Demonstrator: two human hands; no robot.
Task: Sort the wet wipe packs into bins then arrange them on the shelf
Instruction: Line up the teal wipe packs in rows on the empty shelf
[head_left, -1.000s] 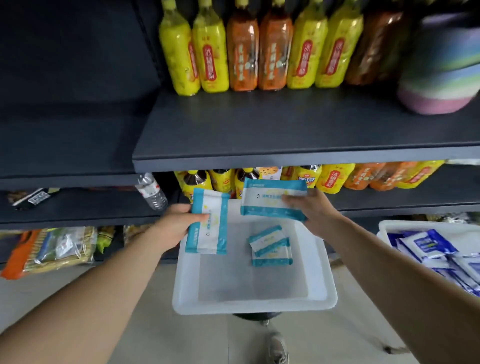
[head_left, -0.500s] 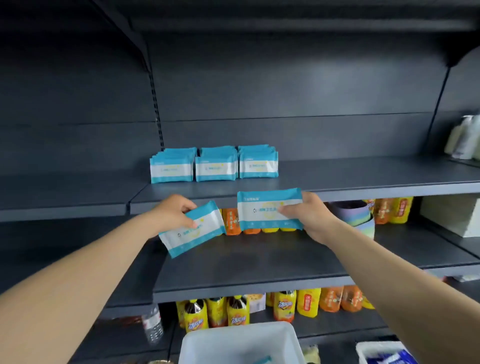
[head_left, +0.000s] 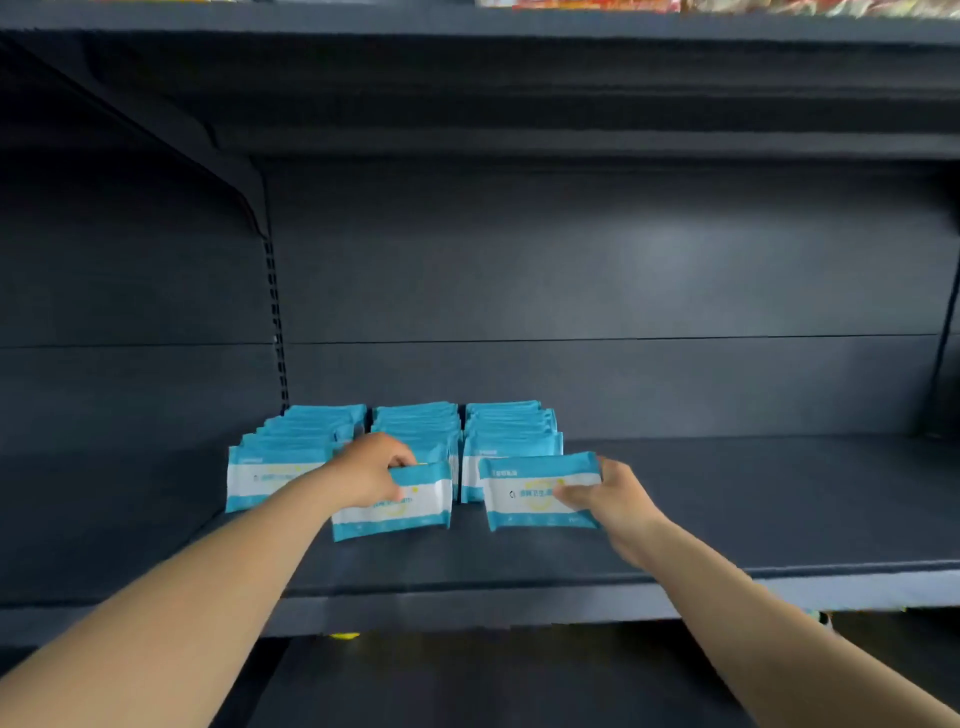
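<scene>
Head view looks at a dark grey shelf (head_left: 727, 509) with a dark back panel (head_left: 571, 270) behind it. On the shelf stand three rows of teal and white wet wipe packs, upright, one pack behind the other, going back toward the panel. The left row (head_left: 270, 467), the middle row (head_left: 415, 426) and the right row (head_left: 511, 426) stand just beside each other with narrow gaps between.

The left hand (head_left: 366, 475) holds one pack (head_left: 400, 501) at its upper left corner; the fingers are curled over the top edge of the pack. This pack stands upright, a little tilted, at the front of the middle row, and its lower edge seems to touch the shelf. The left forearm passes in front of the first pack of the left row and hides a part of it.

The right hand (head_left: 613, 496) holds a second pack (head_left: 540, 491) at its right end, with the thumb on the printed front face and the other fingers behind the pack, where I cannot see them. This pack is upright, at the front of the right row, and it covers most of the first pack there. If its lower edge rests on the shelf or is slightly above it, I cannot tell.

At the top edge, on a higher shelf, a strip of colourful goods (head_left: 701, 5) shows, too blurred to name.
</scene>
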